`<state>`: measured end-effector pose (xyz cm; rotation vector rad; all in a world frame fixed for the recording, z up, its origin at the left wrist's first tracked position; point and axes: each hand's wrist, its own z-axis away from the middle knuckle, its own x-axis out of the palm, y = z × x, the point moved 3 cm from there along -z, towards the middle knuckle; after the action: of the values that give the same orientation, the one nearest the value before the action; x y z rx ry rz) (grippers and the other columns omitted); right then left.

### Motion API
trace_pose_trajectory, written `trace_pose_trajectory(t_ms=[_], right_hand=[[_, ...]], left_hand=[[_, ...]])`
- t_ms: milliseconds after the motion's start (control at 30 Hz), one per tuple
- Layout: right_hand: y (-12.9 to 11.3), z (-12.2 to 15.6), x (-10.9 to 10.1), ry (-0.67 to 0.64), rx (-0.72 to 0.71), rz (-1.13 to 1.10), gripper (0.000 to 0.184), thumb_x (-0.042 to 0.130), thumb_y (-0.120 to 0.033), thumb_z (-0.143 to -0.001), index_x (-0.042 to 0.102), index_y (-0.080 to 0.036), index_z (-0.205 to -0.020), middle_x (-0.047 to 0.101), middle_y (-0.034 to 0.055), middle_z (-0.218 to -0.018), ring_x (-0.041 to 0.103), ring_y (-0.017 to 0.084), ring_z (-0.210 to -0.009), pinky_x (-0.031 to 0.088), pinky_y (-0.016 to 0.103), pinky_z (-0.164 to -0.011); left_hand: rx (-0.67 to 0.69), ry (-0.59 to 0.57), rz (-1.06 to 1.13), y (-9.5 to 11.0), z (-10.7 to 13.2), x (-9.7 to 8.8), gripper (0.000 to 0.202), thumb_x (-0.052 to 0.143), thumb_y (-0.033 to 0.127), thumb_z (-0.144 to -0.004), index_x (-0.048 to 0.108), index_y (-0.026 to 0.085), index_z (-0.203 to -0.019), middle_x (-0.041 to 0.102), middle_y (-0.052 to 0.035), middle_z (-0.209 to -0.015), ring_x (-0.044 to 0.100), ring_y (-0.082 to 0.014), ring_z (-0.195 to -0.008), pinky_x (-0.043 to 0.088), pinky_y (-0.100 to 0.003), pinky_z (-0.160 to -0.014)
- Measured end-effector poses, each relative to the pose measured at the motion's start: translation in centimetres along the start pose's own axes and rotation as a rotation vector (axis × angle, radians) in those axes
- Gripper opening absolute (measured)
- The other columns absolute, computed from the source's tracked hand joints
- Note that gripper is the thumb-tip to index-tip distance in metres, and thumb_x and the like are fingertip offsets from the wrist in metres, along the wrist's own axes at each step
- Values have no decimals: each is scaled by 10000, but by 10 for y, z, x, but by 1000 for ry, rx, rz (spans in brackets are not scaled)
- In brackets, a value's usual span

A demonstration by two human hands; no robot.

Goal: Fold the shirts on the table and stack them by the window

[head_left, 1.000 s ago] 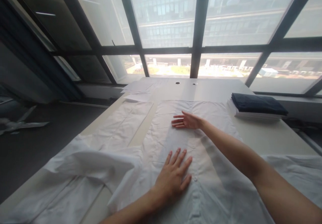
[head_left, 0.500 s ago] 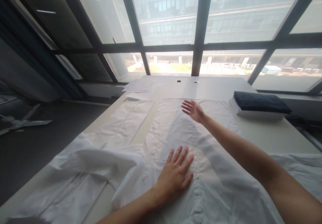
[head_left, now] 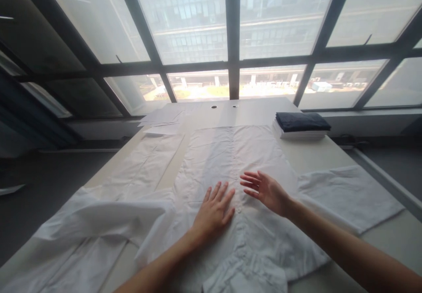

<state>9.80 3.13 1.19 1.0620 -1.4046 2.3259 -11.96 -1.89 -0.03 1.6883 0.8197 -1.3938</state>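
A white button-up shirt (head_left: 211,152) lies spread over the table, its buttoned front running down the middle and its collar end bunched close to me. My left hand (head_left: 216,207) rests flat on the cloth just left of the buttons, fingers spread. Above the shirt, right of the button line, my right hand (head_left: 265,192) is open, fingers stretched out and nothing in them. One sleeve (head_left: 349,196) reaches out to the right. More white cloth (head_left: 108,218) lies in raised folds on the left.
A dark folded cloth (head_left: 301,121) tops a stack of white folded pieces (head_left: 301,134) at the right rear. White paper sheets (head_left: 161,121) lie at the left rear of the table (head_left: 253,110). Large windows (head_left: 194,16) stand behind the table.
My right hand has drawn back toward me from the far part of the shirt. The view has turned right, and more of the right sleeve shows. My left hand stays flat.
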Motion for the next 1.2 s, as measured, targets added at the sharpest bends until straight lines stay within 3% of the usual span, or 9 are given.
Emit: trace_pose_trajectory(t_ms=[167,267,367,433,567,733,833,1033,1200], right_hand=[[26,34,-19,48,20,-135,368,448,-433,-1019,663,-224,-1232,637,81,-1375,571,228,-1298,413,454,-1133],[8,41,-41,177,-93,-193,336,441,-406,-1015,662,-239,-1205,663,87,-1323,568,220,-1305,421,467,-1134],[-20,53,-66,381,-317,-181,308,423,-338,-1006,681,-254,-1153,649,78,-1339,549,201,-1326,409,437,-1151],[-29,67,-73,430,-443,-90,290,458,-330,-989,696,-274,-1146,625,59,-1387,530,208,-1345,382,436,-1170],[-13,94,-60,254,-448,47,328,586,-458,-946,706,-283,-1196,574,70,-1462,528,280,-1346,374,500,-1160],[22,95,-40,52,-125,-59,443,532,-516,-978,652,-217,-1282,571,132,-1453,594,280,-1275,419,497,-1121],[22,88,-47,90,-90,-117,392,527,-473,-985,654,-211,-1248,627,135,-1377,626,264,-1235,431,488,-1111],[4,87,-70,166,-255,-166,369,486,-449,-994,664,-235,-1236,611,95,-1416,556,232,-1326,415,453,-1140],[-2,89,-72,175,-281,-149,383,481,-454,-981,674,-238,-1233,605,95,-1427,534,231,-1349,415,453,-1140]], left_hand=[[0,11,-26,1,-1,0,555,460,409,-1015,374,312,-1555,283,-29,-1657,220,-276,-1533,220,-527,-1230],[-4,7,-35,0,-1,1,552,458,402,-1016,376,309,-1554,283,-31,-1656,225,-277,-1532,224,-532,-1227],[-5,0,-38,0,-2,1,547,459,401,-1017,388,299,-1549,287,-38,-1654,230,-279,-1530,223,-535,-1225],[-4,0,-39,0,-3,0,545,465,398,-1015,398,294,-1545,297,-43,-1650,233,-280,-1529,225,-538,-1225],[3,3,-40,0,-4,-1,539,465,395,-1013,412,287,-1539,311,-51,-1643,243,-285,-1526,225,-543,-1225],[16,35,-39,0,-3,-1,531,452,395,-1017,424,277,-1534,333,-63,-1634,262,-288,-1519,227,-540,-1224],[16,36,-39,0,-3,-1,529,459,391,-1013,430,279,-1529,341,-60,-1631,267,-286,-1517,230,-534,-1224],[13,19,-39,0,-3,-1,537,458,396,-1014,418,278,-1537,325,-60,-1637,252,-286,-1522,223,-546,-1222],[13,26,-39,-2,-4,1,531,456,399,-1016,420,293,-1535,328,-47,-1636,254,-279,-1522,224,-539,-1223]])
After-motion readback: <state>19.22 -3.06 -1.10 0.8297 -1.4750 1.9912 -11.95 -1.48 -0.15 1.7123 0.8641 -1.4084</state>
